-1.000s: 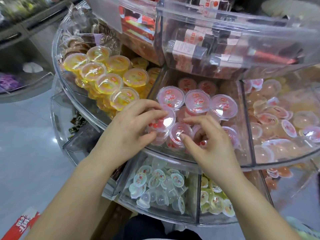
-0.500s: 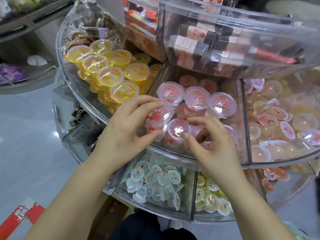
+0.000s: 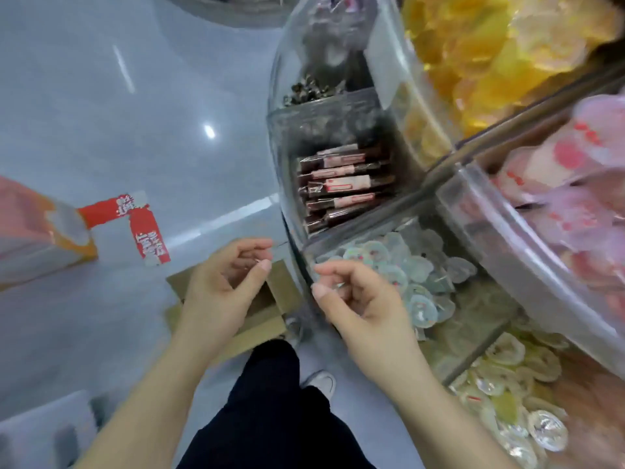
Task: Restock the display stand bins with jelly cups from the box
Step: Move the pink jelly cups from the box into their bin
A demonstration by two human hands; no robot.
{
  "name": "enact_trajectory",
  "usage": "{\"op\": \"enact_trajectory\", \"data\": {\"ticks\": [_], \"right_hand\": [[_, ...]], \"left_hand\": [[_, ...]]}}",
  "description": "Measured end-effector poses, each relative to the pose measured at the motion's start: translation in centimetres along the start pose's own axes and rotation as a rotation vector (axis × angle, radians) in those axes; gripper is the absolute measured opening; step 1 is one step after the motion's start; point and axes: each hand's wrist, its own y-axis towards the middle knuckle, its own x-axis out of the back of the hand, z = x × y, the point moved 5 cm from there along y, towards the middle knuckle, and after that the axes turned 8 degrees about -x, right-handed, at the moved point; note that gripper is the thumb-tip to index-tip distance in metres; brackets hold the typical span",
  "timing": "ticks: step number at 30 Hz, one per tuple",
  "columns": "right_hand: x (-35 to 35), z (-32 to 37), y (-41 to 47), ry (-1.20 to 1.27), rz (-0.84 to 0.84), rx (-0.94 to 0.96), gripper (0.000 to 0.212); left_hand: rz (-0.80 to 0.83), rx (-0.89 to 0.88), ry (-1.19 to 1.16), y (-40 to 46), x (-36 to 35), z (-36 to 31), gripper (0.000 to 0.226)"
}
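The clear stand (image 3: 449, 204) fills the right, its upper bins holding yellow cups (image 3: 490, 55) and pink cups (image 3: 575, 184). A cardboard box (image 3: 270, 299) sits on the floor near its foot. Above it hang the left hand (image 3: 220, 292) and right hand (image 3: 365, 299), fingers loosely curled, holding nothing.

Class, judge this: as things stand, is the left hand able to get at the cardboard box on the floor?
Probably yes: the left hand hangs empty directly above the cardboard box, nothing between them.
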Motion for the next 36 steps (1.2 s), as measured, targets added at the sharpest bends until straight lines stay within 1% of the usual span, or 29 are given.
{"op": "enact_trajectory", "data": {"ticks": [2, 5, 6, 8, 10, 12, 15, 17, 19, 21, 22, 23, 25, 27, 28, 29, 31, 33, 34, 36], "right_hand": [[-4.1, -5.4, 2.4, -0.054, 0.102, -0.154, 0.023], [-9.1, -15.6, 6.1, -0.206, 0.205, -0.384, 0.016], [-10.2, -19.2, 7.4, -0.256, 0.221, -0.458, 0.015], [-12.2, -26.4, 10.4, -0.354, 0.234, -0.573, 0.02], [-14.3, -33.0, 13.6, -0.412, 0.243, -0.658, 0.024], [-16.5, -38.9, 17.4, -0.484, 0.258, -0.682, 0.024], [-19.1, -47.1, 23.2, -0.604, 0.274, -0.685, 0.027], [-20.6, -51.7, 26.7, -0.726, 0.329, -0.67, 0.035], [-21.8, -55.7, 29.7, -0.887, 0.412, -0.624, 0.046], [-23.0, -58.9, 32.5, -1.06, 0.462, -0.572, 0.056], [-23.4, -60.2, 33.7, -1.137, 0.475, -0.552, 0.06], [-24.0, -61.5, 34.8, -1.193, 0.494, -0.533, 0.065], [-25.1, -63.9, 36.1, -1.193, 0.539, -0.503, 0.076], [-26.4, -65.8, 36.9, -1.157, 0.508, -0.449, 0.073], [-26.9, -66.6, 37.3, -1.176, 0.463, -0.439, 0.068], [-27.3, -67.3, 37.5, -1.215, 0.401, -0.452, 0.064], [-27.5, -68.2, 37.6, -1.34, 0.304, -0.464, 0.061], [-27.6, -68.5, 37.5, -1.415, 0.319, -0.371, 0.06], [-27.5, -68.4, 37.4, -1.403, 0.361, -0.327, 0.06], [-26.8, -67.9, 36.9, -1.314, 0.445, -0.337, 0.064]], "left_hand": [[-0.083, 0.156, 0.002, -2.2, 2.5, 6.4, 0.04], [-0.127, 0.345, 0.063, -5.2, 5.1, 16.4, 0.034], [-0.14, 0.418, 0.086, -6.1, 5.6, 20.0, 0.031], [-0.18, 0.564, 0.126, -7.6, 6.5, 27.8, 0.023], [-0.192, 0.712, 0.134, -8.7, 6.3, 35.4, 0.023], [-0.157, 0.803, 0.15, -8.8, 5.2, 42.3, 0.029], [-0.11, 0.945, 0.114, -7.2, 2.8, 51.7, 0.045], [-0.076, 1.066, 0.11, -6.2, 1.6, 57.7, 0.056], [-0.039, 1.146, 0.147, -5.5, 0.5, 63.1, 0.068], [0.007, 1.206, 0.257, -5.0, -0.2, 67.2, 0.076], [0.061, 1.221, 0.355, -4.7, -0.4, 69.0, 0.074], [0.153, 1.216, 0.473, -4.5, -0.5, 70.4, 0.067], [0.368, 1.154, 0.683, -4.4, -1.2, 72.6, 0.053], [0.501, 1.089, 0.825, -4.6, -1.9, 74.1, 0.047], [0.513, 1.04, 0.879, -4.6, -2.1, 74.6, 0.045], [0.489, 0.984, 0.91, -4.5, -2.1, 75.2, 0.044], [0.393, 0.885, 0.868, -4.1, -1.8, 76.0, 0.051], [0.343, 0.835, 0.794, -3.6, -1.0, 76.5, 0.056], [0.34, 0.833, 0.76, -3.4, -0.8, 76.7, 0.056], [0.33, 0.844, 0.674, -3.7, -0.8, 76.3, 0.052]]}}
